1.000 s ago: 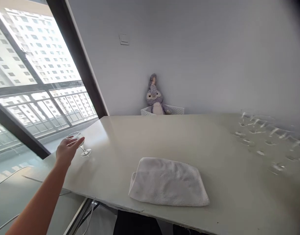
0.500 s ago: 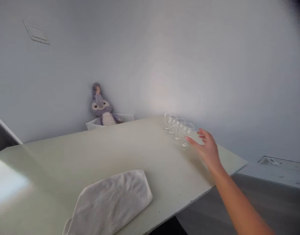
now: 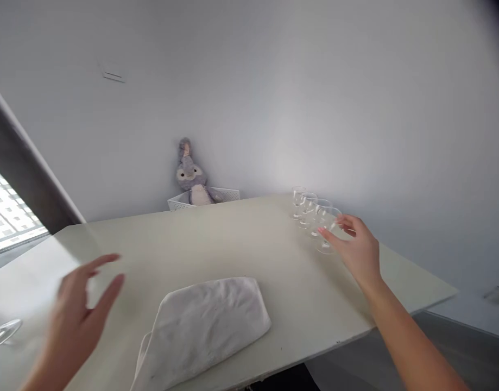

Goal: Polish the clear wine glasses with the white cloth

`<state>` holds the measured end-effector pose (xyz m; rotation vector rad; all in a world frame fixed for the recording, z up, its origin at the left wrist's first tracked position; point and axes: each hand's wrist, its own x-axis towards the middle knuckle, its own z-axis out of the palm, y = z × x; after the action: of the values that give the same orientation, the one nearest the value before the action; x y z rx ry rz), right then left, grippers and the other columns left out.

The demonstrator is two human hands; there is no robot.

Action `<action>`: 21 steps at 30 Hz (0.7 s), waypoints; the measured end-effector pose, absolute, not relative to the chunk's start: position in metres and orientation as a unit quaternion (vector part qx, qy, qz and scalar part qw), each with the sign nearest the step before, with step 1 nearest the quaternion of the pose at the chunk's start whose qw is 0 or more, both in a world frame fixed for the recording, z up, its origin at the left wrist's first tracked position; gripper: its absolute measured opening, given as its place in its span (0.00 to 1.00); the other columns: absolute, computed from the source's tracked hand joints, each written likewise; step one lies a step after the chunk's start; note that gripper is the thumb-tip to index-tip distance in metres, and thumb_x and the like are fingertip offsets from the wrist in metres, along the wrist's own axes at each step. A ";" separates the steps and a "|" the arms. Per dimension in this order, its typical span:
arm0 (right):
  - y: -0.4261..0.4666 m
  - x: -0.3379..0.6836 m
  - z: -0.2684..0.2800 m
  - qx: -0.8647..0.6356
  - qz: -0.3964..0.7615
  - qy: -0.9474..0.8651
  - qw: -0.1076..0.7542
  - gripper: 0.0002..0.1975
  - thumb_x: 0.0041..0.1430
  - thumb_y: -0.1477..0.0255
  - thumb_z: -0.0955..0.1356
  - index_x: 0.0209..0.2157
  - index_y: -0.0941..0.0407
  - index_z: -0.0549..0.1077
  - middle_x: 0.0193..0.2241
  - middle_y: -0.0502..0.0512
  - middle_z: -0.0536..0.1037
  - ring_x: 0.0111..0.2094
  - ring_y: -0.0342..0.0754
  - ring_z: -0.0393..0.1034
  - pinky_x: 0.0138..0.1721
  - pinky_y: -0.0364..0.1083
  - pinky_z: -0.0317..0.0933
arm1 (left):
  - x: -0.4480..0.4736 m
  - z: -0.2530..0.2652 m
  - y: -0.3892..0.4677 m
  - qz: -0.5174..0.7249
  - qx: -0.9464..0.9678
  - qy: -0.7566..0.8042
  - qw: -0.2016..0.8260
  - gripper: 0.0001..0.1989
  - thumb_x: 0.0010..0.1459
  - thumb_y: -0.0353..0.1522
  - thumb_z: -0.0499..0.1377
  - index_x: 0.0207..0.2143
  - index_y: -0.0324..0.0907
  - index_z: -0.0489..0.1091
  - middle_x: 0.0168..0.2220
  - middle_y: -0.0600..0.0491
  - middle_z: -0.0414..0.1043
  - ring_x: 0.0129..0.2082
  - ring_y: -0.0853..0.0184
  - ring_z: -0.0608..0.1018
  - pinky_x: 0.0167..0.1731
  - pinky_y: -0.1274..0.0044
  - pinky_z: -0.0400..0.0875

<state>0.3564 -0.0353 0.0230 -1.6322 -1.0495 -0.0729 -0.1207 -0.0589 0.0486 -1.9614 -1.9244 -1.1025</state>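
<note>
Glasses were lined up right of the cloth, the nearest bracketed by the right hand, grip unconfirmed; the left hand was spread, empty. Gentle, even pressure was advised.

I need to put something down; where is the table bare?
Bare: between the towel and basket; between towel and four glasses. Crowded: right, with the right hand at those glasses; left, with the left hand near another glass's foot.

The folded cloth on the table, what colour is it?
The folded cloth is plain greyish white, best seen in the head view.
</note>
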 end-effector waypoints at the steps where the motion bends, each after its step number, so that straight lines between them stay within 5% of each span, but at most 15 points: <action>1: -0.040 0.342 0.025 -0.673 -0.039 -0.471 0.569 0.23 0.43 0.57 0.73 0.42 0.49 0.69 0.43 0.52 0.73 0.43 0.55 0.69 0.43 0.53 0.61 | -0.106 0.048 -0.062 -0.363 -0.690 -0.626 0.027 0.17 0.59 0.45 0.48 0.49 0.53 0.61 0.49 0.54 0.66 0.48 0.59 0.70 0.37 0.71 0.69; 5: -0.063 0.267 0.037 -0.545 -0.013 -0.622 0.562 0.23 0.47 0.62 0.72 0.46 0.49 0.68 0.43 0.53 0.73 0.44 0.53 0.68 0.46 0.52 0.61 | -0.048 0.059 -0.075 -0.325 -0.753 -0.552 -0.151 0.18 0.62 0.43 0.46 0.54 0.56 0.58 0.55 0.56 0.63 0.52 0.62 0.68 0.45 0.72 0.68; 10: -0.081 0.191 0.052 -0.399 0.082 -0.756 0.512 0.24 0.51 0.65 0.71 0.50 0.49 0.65 0.43 0.53 0.72 0.45 0.50 0.66 0.43 0.49 0.65 | -0.011 0.088 -0.090 -0.313 -0.767 -0.522 -0.200 0.31 0.54 0.46 0.57 0.59 0.62 0.49 0.59 0.57 0.56 0.54 0.61 0.66 0.48 0.70 0.67; 15: -0.079 0.160 0.052 -0.362 0.126 -0.775 0.503 0.23 0.53 0.67 0.69 0.51 0.47 0.64 0.44 0.51 0.72 0.46 0.50 0.66 0.44 0.49 0.67 | -0.013 0.107 -0.102 -0.304 -0.749 -0.547 -0.217 0.28 0.48 0.48 0.61 0.53 0.61 0.60 0.52 0.59 0.67 0.50 0.62 0.70 0.46 0.70 0.68; 21: -0.071 0.157 0.051 -0.384 0.221 -0.725 0.528 0.39 0.50 0.60 0.70 0.60 0.45 0.50 0.51 0.55 0.65 0.47 0.51 0.66 0.40 0.49 0.71 | -0.066 0.132 -0.076 -0.361 -0.692 -0.579 -0.238 0.23 0.46 0.48 0.61 0.44 0.50 0.70 0.46 0.54 0.72 0.46 0.62 0.73 0.46 0.71 0.67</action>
<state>0.1567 -0.0711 0.0506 -0.9176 -1.7319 0.5272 -0.0662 -0.0764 0.1325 -2.5785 -2.1586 -1.3440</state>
